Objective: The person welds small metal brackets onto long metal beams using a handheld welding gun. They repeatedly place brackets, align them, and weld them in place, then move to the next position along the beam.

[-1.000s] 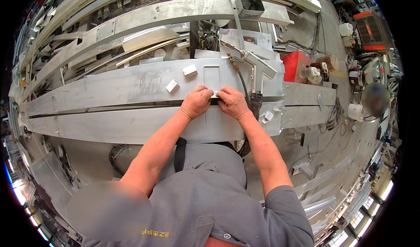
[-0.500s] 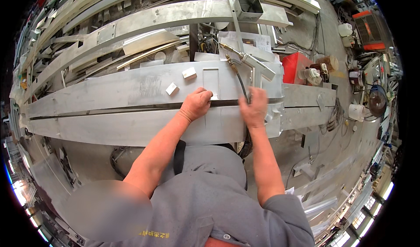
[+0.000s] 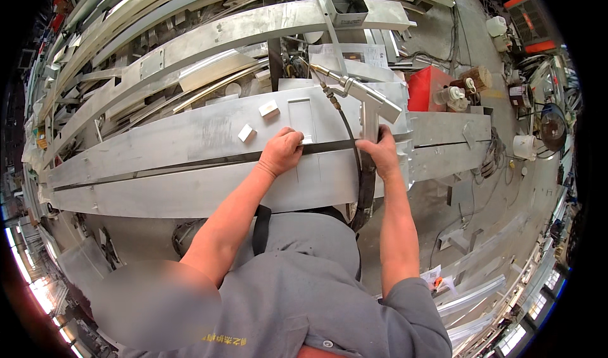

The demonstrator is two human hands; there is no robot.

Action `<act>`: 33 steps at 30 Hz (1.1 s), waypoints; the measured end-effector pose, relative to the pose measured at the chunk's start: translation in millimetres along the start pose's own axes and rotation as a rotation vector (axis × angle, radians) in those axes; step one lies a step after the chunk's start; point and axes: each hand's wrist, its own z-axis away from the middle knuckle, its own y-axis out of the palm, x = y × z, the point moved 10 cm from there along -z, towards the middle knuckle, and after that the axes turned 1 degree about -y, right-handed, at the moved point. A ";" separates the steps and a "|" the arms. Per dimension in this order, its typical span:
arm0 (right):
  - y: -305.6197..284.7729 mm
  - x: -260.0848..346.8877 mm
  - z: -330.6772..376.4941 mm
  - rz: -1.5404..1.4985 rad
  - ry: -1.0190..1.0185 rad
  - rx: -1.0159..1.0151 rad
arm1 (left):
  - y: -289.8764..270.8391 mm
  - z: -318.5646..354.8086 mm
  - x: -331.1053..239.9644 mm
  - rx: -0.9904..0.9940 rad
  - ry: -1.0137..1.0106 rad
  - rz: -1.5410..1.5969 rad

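My left hand [image 3: 280,150] is closed at the near edge of the far grey metal beam [image 3: 171,127], its fingertips beside the lower end of a rectangular outline [image 3: 301,120] on the beam. Whatever those fingers hold, if anything, is too small to make out. On the right, my right hand [image 3: 381,153] wraps round the lower end of the handle of a silver gun-shaped tool [image 3: 375,101]. Its brass-coloured nozzle points up and left, and a black hose [image 3: 347,127] runs toward me. Two small white blocks [image 3: 269,109] [image 3: 247,133] lie left of the outline.
A second metal beam [image 3: 158,187] lies nearer me, with a narrow gap between the two. Behind are long metal profiles [image 3: 221,35] and an open square metal box [image 3: 347,9]. To the right stand a red container [image 3: 424,89] and bottles [image 3: 451,96]; cables cross the floor.
My right hand has moved from beside the hose onto the tool's handle and closed round it. My left hand stays at the outline. The whole view has shifted slightly.
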 end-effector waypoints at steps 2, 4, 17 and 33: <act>6.2 4.9 14.8 -0.127 0.048 0.069 | -2.2 0.0 -0.6 0.001 -0.001 0.008; 12.5 -10.6 31.8 -0.340 0.215 0.225 | -2.3 -0.2 -2.8 0.001 0.004 0.007; -5.2 -19.4 125.4 0.096 -0.188 0.218 | -1.0 1.4 -3.9 -0.017 0.054 -0.027; 60.5 23.1 127.3 -0.026 -0.244 0.381 | 1.8 6.1 -0.4 -0.017 0.067 -0.062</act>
